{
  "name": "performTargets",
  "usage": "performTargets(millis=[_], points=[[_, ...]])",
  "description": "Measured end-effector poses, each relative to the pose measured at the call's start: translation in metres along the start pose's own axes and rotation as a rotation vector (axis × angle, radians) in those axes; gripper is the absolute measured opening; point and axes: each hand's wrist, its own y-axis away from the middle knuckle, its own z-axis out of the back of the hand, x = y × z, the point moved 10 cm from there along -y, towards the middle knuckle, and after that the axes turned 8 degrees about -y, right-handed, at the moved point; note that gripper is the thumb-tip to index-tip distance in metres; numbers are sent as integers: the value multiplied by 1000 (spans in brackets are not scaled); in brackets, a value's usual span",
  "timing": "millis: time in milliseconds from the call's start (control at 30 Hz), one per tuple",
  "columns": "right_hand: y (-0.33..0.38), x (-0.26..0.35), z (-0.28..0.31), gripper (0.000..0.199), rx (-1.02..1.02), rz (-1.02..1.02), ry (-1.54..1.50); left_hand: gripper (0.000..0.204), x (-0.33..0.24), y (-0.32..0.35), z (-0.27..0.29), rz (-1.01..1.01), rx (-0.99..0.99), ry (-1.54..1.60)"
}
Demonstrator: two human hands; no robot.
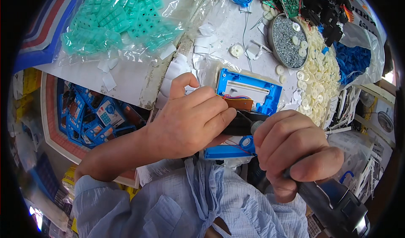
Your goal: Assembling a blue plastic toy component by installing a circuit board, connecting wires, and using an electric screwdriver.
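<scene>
My left hand is closed around a dark black part, its fingertips near a brown circuit board with thin coloured wires. That board lies at the near edge of an open blue plastic casing. Wrapped in my right hand is a black electric screwdriver. Its grey nose points left, and the thin bit reaches toward the black part; the exact contact of the tip cannot be made out. Below the black part shows another blue plastic piece, with a round fitting and a red wire.
Clear bags of green keypads lie at the far left. A round dish of small screws stands beside a heap of cream discs. At left, a bin holds blue assemblies; blue parts fill a bag at right.
</scene>
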Motion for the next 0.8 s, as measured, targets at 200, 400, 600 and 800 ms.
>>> performTargets(millis=[200,400,600,800], points=[[3,-1,-2,31,-94,17,14,39,0,1,-2,-11,3,15],[3,-5,-1,31,-105,-12,-3,42,0,4,-5,-14,14,13],[24,29,28,40,-266,70,-18,53,-2,1,-6,-37,53,-1],[60,75,75,71,-743,94,408,56,3,6,-9,-6,75,-57]])
